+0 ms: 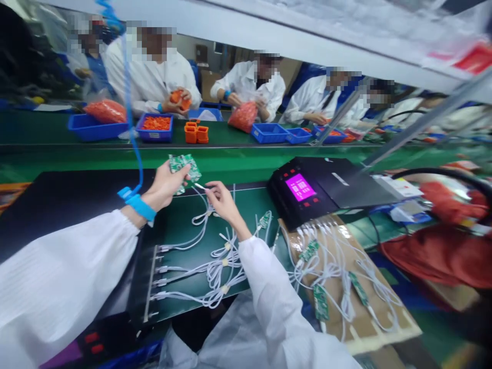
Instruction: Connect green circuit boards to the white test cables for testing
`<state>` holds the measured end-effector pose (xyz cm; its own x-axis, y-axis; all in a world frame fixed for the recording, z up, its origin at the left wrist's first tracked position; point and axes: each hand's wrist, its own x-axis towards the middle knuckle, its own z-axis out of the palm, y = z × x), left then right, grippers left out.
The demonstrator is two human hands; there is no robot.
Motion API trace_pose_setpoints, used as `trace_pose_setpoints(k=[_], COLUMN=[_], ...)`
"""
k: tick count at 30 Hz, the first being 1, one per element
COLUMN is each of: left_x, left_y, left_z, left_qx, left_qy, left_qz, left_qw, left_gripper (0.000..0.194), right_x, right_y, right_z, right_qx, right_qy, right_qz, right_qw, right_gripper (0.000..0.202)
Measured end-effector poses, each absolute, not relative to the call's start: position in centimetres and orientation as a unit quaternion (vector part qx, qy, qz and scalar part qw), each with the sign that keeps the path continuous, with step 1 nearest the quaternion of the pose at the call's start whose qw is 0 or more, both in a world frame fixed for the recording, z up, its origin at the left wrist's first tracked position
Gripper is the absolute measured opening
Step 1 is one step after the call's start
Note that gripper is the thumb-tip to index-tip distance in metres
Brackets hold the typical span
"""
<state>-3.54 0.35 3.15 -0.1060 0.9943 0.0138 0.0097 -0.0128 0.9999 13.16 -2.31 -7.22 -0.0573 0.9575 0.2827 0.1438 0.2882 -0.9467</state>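
Note:
My left hand (168,185) grips green circuit boards (185,165) above the left part of the green work mat. A blue wrist strap (140,205) with a coiled cord circles that wrist. My right hand (223,201) pinches the white plug of a cable (200,186) close to the boards' lower edge; whether the plug sits in a socket is too small to tell. Below, bundled white cables (219,269) run from a metal-edged port strip (151,284). Beyond my right wrist lies another small circuit board (265,219) among the cables.
A black tester with a lit magenta screen (300,187) stands right of centre. Cardboard (384,328) before it carries white cables and several boards. Across the bench, co-workers in white coats handle orange parts beside blue trays (269,134). A metal post (403,128) slants at right.

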Motion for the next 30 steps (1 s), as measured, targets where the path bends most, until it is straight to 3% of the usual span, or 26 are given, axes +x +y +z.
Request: trace_pose_setpoints(k=[7, 13, 23, 30], left_x=[-3.9, -3.7, -3.8, -3.7], left_y=[0.6, 0.2, 0.2, 0.2], left_z=[3.0, 3.5, 3.2, 3.2], left_qx=[0.463, 0.443, 0.455, 0.464], left_qy=[0.53, 0.527, 0.497, 0.49], left_qz=[0.531, 0.551, 0.561, 0.564], left_qw=[0.472, 0.472, 0.482, 0.477], left_gripper=[0.01, 0.012, 0.026, 0.019], right_x=[11.5, 10.3, 10.3, 10.6], right_y=[-2.0, -1.6, -1.5, -2.0], right_z=[-6.0, -6.6, -6.3, -6.0], right_qx=[-0.439, -0.45, -0.437, -0.437], right_qy=[-0.59, -0.585, -0.509, -0.499], right_qz=[0.38, 0.311, 0.388, 0.393], right_qw=[0.561, 0.599, 0.632, 0.637], right_gripper=[0.018, 0.023, 0.053, 0.057])
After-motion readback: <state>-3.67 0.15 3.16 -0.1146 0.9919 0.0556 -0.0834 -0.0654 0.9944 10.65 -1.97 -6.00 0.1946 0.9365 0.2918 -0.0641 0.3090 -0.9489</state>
